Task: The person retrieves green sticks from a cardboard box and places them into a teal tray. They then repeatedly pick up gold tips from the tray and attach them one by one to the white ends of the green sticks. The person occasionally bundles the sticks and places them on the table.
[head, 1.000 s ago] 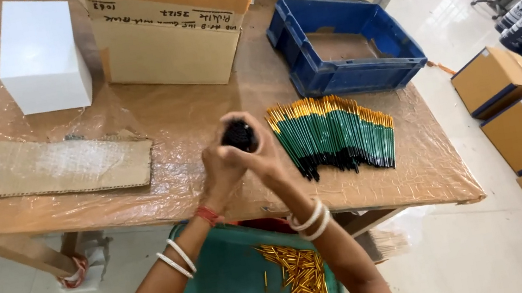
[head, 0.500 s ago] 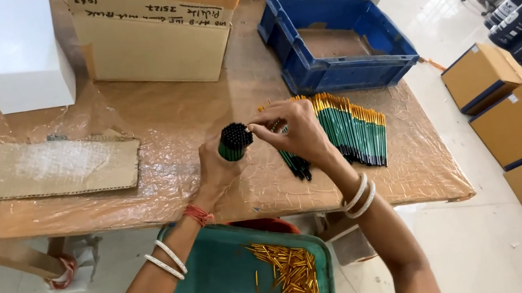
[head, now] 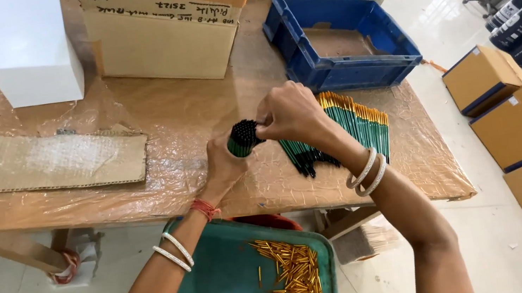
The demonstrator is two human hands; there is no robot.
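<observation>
Green pencil bundle (head: 242, 139) gripped by left hand (head: 225, 167); right hand (head: 291, 114) (back from the row (head: 344, 128)) pinches its top.

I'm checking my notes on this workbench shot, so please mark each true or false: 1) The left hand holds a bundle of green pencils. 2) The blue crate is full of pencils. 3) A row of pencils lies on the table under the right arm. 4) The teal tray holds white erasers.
1) The left hand grips a bundle of green pencils: true.
2) False: the blue crate holds only a cardboard piece.
3) The row of pencils lies on the table beneath the right hand: true.
4) False: the teal tray holds small gold tubes.
</observation>
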